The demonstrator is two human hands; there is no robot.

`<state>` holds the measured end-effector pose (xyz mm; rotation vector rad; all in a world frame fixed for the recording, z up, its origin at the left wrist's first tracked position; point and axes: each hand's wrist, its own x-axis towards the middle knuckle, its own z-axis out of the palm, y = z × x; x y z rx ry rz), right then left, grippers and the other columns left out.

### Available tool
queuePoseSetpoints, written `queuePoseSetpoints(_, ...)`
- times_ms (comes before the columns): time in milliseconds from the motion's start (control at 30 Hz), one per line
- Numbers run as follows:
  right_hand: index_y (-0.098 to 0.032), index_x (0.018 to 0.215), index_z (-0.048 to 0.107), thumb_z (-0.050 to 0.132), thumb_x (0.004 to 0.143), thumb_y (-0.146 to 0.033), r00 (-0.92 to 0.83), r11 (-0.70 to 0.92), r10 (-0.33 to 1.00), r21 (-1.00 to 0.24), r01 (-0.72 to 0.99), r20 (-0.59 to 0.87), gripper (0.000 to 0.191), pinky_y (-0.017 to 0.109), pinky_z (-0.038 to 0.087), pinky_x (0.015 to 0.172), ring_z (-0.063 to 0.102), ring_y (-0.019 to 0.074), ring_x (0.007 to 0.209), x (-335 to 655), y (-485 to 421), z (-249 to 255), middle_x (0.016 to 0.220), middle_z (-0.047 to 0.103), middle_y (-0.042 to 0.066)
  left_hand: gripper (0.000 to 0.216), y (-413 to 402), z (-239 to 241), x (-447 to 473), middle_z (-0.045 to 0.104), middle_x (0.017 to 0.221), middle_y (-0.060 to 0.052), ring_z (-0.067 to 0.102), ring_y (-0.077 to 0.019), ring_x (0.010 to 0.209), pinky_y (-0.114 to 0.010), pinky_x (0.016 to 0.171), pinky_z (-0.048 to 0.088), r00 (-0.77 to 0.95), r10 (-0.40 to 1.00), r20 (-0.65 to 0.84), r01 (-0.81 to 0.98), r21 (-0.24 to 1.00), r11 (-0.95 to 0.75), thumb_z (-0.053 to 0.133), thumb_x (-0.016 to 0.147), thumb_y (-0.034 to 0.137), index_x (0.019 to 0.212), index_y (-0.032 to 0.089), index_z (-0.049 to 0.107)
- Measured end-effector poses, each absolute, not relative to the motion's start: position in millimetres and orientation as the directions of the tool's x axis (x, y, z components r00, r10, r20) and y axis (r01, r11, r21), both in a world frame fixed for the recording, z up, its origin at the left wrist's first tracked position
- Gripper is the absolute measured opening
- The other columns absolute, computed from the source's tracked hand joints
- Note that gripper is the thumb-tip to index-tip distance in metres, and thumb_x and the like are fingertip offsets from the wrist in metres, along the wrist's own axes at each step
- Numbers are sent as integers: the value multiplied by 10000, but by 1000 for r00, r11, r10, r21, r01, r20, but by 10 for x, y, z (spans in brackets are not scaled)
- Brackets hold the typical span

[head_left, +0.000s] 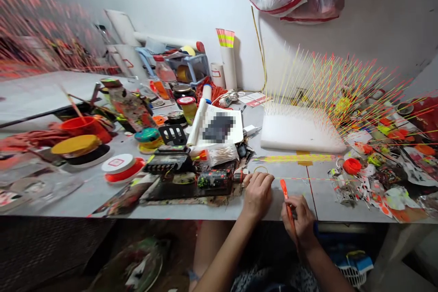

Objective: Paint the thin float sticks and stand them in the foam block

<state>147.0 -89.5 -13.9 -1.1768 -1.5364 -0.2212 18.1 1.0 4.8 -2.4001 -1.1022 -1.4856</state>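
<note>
My left hand [258, 194] rests at the front edge of the grey table [102, 203], its fingers pinched on a thin striped stick [308, 178] that runs off to the right just above the tabletop. A small wire loop [260, 169] shows just past those fingers. My right hand [297, 221] is shut around an orange-handled tool [284, 190], whose flat tip points up and away from me. The two hands are close together, a little apart. The tool's tip does not touch the stick.
A white foam block [301, 130] bristles with several thin painted sticks at the back right. Paint jars, an orange-red spool [123, 169] and scattered paper crowd the table. A row of striped sticks [294, 158] lies ahead of my hands. The table's front edge drops off below.
</note>
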Motion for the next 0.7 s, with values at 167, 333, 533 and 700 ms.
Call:
queuePoseSetpoints(167,-221,1023,578,526,930,-99,160,448,557,-457,768,815,161,277,564,667,632,156,755,1471,-895,-219,862,635,30,193,-4,51,175,699,829,5,596,-151,803,-336,857,328,271,531,803,622,275,-733,460,941,97,896,205,613)
queuePoseSetpoints(333,-219,1019,578,524,937,-97,163,439,564,-461,771,809,157,281,566,683,642,159,772,1479,-903,-223,858,641,35,194,-10,51,175,702,834,2,592,-146,799,-338,855,332,265,539,800,610,294,-736,460,945,104,904,203,621)
queuePoseSetpoints(533,-220,1010,585,539,946,-115,156,427,561,-446,787,813,131,286,570,687,649,163,774,1484,-900,-245,857,649,37,208,-23,67,176,695,807,8,589,-144,791,-332,850,331,256,544,799,613,301,-731,444,958,118,887,205,619)
queuePoseSetpoints(700,-217,1025,592,546,947,-115,135,419,578,-434,797,805,136,292,575,696,655,166,786,1494,-893,-239,869,657,43,191,-31,89,180,699,814,9,589,-142,788,-329,847,331,259,543,799,617,296,-730,455,956,118,890,201,613)
